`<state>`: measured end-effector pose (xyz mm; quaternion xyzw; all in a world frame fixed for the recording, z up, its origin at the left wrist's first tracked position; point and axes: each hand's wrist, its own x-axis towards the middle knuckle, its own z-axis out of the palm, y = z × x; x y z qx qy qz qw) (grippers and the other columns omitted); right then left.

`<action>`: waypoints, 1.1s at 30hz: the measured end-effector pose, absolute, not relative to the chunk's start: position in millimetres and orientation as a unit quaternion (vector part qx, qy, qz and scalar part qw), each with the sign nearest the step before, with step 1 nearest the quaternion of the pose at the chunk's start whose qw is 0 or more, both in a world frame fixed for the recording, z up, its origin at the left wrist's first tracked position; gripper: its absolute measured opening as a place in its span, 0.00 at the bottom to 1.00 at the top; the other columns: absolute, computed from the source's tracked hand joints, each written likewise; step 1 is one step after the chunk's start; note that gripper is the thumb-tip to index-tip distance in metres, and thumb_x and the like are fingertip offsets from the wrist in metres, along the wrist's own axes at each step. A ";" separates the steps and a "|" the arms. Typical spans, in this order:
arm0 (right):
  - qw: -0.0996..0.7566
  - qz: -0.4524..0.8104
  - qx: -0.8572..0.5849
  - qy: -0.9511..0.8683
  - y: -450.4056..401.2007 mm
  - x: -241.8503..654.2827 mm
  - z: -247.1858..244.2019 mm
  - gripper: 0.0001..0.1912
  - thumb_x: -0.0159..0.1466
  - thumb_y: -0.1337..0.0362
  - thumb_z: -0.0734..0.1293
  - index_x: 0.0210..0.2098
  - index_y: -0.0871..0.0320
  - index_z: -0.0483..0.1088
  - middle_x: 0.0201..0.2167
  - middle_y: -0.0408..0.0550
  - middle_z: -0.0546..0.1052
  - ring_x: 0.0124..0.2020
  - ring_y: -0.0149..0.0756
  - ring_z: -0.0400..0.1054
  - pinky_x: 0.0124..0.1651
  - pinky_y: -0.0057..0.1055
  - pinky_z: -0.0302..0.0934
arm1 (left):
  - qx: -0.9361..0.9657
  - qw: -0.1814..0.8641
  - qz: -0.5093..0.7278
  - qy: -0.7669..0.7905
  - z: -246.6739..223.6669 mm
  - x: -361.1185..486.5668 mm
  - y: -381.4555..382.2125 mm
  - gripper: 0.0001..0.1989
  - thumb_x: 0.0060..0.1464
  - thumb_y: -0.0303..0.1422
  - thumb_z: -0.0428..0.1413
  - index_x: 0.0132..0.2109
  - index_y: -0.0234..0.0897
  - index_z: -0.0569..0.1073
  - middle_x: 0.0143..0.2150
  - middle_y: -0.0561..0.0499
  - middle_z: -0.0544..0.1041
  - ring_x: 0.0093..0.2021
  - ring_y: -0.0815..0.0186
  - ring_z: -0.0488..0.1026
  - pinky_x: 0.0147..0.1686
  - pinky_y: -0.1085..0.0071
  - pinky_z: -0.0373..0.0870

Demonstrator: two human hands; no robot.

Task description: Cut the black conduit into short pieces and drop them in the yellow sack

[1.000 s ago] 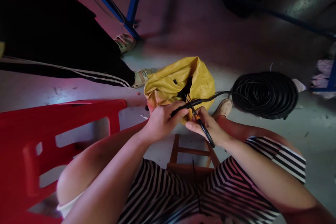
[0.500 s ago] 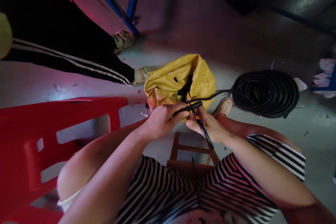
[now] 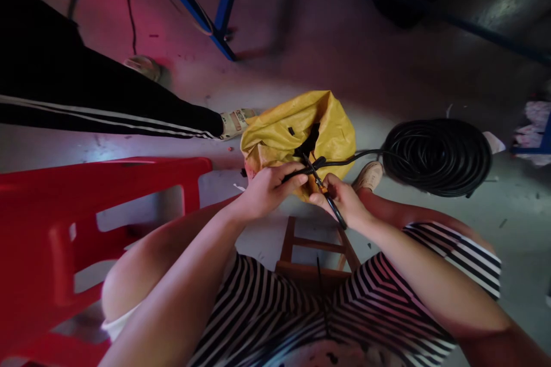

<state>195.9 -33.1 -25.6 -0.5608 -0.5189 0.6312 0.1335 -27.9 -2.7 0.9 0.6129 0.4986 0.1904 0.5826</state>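
My left hand (image 3: 275,183) pinches a short black ribbed piece (image 3: 297,172) between thumb and fingers. Closed round the handles of black scissors (image 3: 333,206), with some orange near the pivot, is my right hand (image 3: 342,200). The scissor blades cross the black piece just beyond my left fingertips. A black cable (image 3: 359,154) runs from beside the blades to a large coil (image 3: 437,156) on the floor at the right. Below and beyond both hands lies an open yellow bag (image 3: 279,126) with a dark inside.
A red plastic stool (image 3: 129,175) stands at the left. Another person's leg in black trousers (image 3: 129,92) reaches the bag's left side. Blue metal frame legs (image 3: 228,0) are at the top. Between my knees is a wooden stool (image 3: 318,245).
The scissors have tilted and moved slightly left over the black piece, with my right hand. The other person's farther foot has moved left. The view has shifted slightly.
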 end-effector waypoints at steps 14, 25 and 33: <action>0.164 0.693 -0.576 -0.401 -30.7 188.6 -31.4 0.32 0.52 0.39 0.78 0.32 0.52 0.57 0.22 0.35 0.63 0.23 0.30 0.59 0.25 0.27 0.54 | 0.613 0.556 0.120 0.548 -20.9 -33.5 -6.2 0.16 0.65 0.45 0.52 0.39 0.38 0.75 0.32 0.51 0.75 0.33 0.64 0.72 0.33 0.71 0.67; 0.220 0.655 -0.564 -0.453 -1.7 190.0 3.5 0.27 0.49 0.48 0.80 0.36 0.54 0.65 0.32 0.42 0.73 0.36 0.37 0.69 0.41 0.35 0.65 | 0.651 0.559 0.134 0.496 -1.1 -12.9 -18.8 0.20 0.58 0.32 0.59 0.56 0.39 0.67 0.52 0.44 0.79 0.49 0.57 0.80 0.47 0.64 0.75; 0.324 0.617 -0.571 -0.435 16.2 214.4 11.1 0.25 0.55 0.47 0.79 0.35 0.54 0.65 0.35 0.45 0.75 0.35 0.38 0.72 0.42 0.37 0.67 | 0.619 0.604 0.182 0.468 3.0 -21.1 -8.5 0.15 0.69 0.44 0.52 0.46 0.36 0.75 0.38 0.49 0.78 0.38 0.64 0.75 0.37 0.70 0.71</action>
